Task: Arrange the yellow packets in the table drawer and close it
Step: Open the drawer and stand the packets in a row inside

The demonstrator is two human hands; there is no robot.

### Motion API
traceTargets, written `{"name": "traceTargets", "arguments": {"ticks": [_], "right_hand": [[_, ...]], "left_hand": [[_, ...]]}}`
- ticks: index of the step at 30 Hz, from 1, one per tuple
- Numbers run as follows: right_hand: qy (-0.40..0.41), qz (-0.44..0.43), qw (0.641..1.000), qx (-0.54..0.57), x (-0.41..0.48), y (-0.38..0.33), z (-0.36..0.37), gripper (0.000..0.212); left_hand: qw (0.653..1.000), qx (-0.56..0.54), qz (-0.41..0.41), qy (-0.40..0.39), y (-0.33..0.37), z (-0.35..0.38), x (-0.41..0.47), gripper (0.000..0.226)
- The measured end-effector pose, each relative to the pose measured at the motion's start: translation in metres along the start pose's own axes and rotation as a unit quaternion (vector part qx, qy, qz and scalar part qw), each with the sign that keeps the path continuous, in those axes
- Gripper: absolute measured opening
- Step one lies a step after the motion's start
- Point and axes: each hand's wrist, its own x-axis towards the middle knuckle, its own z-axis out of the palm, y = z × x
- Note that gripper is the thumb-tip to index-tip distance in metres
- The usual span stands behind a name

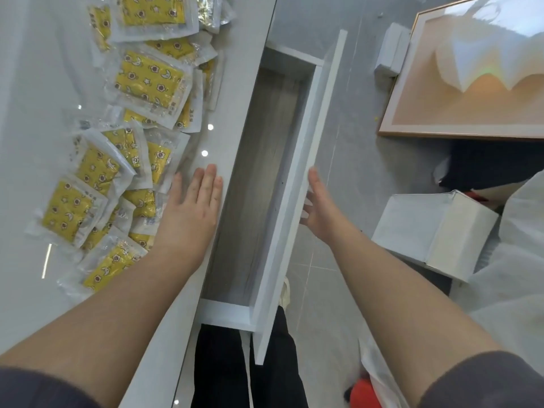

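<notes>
Several yellow packets [147, 81] in clear wrappers, printed with stars and moons, lie scattered over the white table [35, 83] on the left. The table drawer [262, 178] stands pulled out, its grey wood-grain floor bare. My left hand [191, 210] lies flat with fingers apart on the table edge, just right of the nearest packets, holding nothing. Beside the drawer's white front panel [294, 207], at its outer side, my right hand [319, 207] is open with fingers spread; the fingertips touch or nearly touch the panel.
A white box [424, 231] sits on the grey tiled floor to the right. A framed picture [471, 75] lies at the upper right with a small white box [391, 51] beside it. White wrapping material [518, 254] covers the right edge. My dark-trousered legs [229, 369] stand below the drawer.
</notes>
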Motion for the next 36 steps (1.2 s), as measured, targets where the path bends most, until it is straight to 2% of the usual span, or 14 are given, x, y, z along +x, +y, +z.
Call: {"name": "traceTargets", "arguments": {"ticks": [1,3,4,10,16,19,21,23,25,27,29,31,36], "right_hand": [[0.001,-0.018,0.997,-0.071,-0.007,-0.001,0.0,0.09],[0.024,-0.052,0.976,-0.212,-0.019,-0.005,0.005,0.071],[0.035,-0.063,0.967,-0.245,-0.022,-0.006,0.006,0.066],[0.123,-0.075,0.948,-0.285,-0.038,-0.003,-0.007,0.057],[0.155,-0.061,0.936,-0.31,-0.046,-0.004,-0.003,0.053],[0.178,-0.037,0.927,-0.327,-0.059,-0.002,0.007,0.053],[0.176,-0.026,0.913,-0.366,-0.077,0.0,0.015,0.066],[0.174,-0.063,0.894,-0.408,-0.098,-0.001,0.026,0.071],[0.17,-0.122,0.876,-0.434,-0.116,-0.005,0.044,0.068],[0.146,-0.165,0.866,-0.449,-0.127,-0.008,0.07,0.062],[0.099,-0.179,0.868,-0.453,-0.133,-0.009,0.102,0.056],[0.061,-0.187,0.87,-0.452,-0.136,-0.01,0.135,0.051],[0.018,-0.203,0.87,-0.449,-0.13,-0.007,0.196,0.039]], "left_hand": [[1.0,0.001,-0.001,0.0,0.001,-0.001,0.0,0.127],[1.0,0.004,-0.003,-0.001,0.002,-0.001,0.0,0.128],[1.0,0.007,-0.004,0.001,0.002,-0.001,0.0,0.13],[1.0,0.002,-0.005,-0.002,-0.001,0.002,0.0,0.137],[1.0,-0.022,0.003,0.008,-0.003,0.007,0.002,0.14],[1.0,-0.016,0.006,0.022,-0.003,0.003,-0.004,0.13],[0.997,-0.048,0.017,0.06,-0.004,0.003,-0.014,0.114],[0.98,-0.121,0.019,0.157,-0.009,0.009,-0.027,0.098],[0.948,-0.209,0.011,0.242,-0.02,0.017,-0.041,0.062],[0.916,-0.279,-0.014,0.287,-0.032,0.024,-0.054,0.025],[0.891,-0.338,-0.06,0.297,-0.046,0.027,-0.064,0.009],[0.87,-0.396,-0.109,0.274,-0.061,0.035,-0.067,0.009],[0.811,-0.484,-0.237,0.227,-0.102,0.061,-0.067,0.036]]}}
